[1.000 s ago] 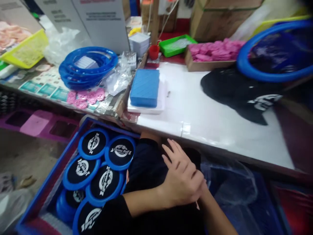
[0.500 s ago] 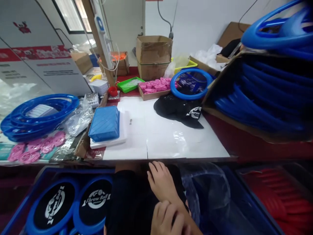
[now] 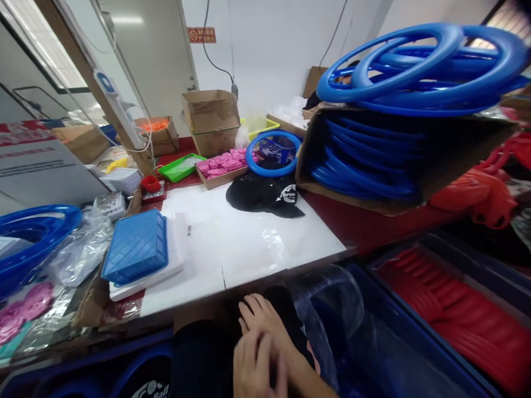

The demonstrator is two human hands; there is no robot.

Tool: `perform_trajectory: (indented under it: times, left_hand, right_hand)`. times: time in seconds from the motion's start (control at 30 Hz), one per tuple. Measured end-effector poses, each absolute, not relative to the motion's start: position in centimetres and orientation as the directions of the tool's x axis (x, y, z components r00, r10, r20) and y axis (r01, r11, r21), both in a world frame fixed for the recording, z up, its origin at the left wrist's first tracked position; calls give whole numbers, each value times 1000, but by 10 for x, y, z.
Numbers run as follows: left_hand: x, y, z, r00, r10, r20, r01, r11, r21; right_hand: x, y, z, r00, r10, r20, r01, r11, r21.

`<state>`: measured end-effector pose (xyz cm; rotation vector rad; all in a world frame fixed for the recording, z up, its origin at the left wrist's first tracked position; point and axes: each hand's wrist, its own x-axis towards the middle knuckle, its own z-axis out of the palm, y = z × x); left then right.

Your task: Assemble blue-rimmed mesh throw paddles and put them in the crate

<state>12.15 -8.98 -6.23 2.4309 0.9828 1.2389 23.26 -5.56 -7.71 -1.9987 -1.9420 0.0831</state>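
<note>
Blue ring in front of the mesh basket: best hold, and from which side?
Likely its upper rim, from the front and above. The blue ring looks tilted up, with an open middle to wrap through; black fabric lies at its lower edge, and a cardboard box crowds its right.

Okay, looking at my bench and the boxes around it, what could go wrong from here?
The blue rings heaped on top of the open carton might slide off if it is bumped. The lone blue ring, standing tilted by the black fabric, could slip down over it. The clear plastic bag near the right hand may snag that hand if it swings outward.
</note>
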Motion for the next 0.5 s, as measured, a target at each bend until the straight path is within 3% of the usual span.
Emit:
perform_trajectory:
  times: [0.1,0.17,0.23,0.3,0.33,0.4,0.5]
  left_hand:
    - [124,-95,-54,443,698,562,398,-715,574]
    - [124,-108,-49,538,733,416,334,-639,693]
    - [124,-120,-45,689,715,114,327,-449,832]
    - [124,-125,-46,794,547,-266,427,-189,885]
    - [124,-125,-49,806,456,-377,461,-84,883]
    - [124,-123,-59,807,348,-477,486,67,872]
    - [124,-120,-79,830,249,-499,468,176,866]
  right_hand:
    - [236,-61,-80,50,982,182,961,3,-278]
    - [243,-68,-83,114,977,179,943,-50,-330]
    - [257,-83,-93,231,959,165,869,-127,-478]
    - [279,-106,-116,341,934,104,790,-225,-570]
    - [292,-121,-132,414,908,63,744,-298,-598]
    - [321,-158,-167,586,810,-34,631,-482,-608]
    - [361,-214,-218,779,598,-189,437,-733,-520]
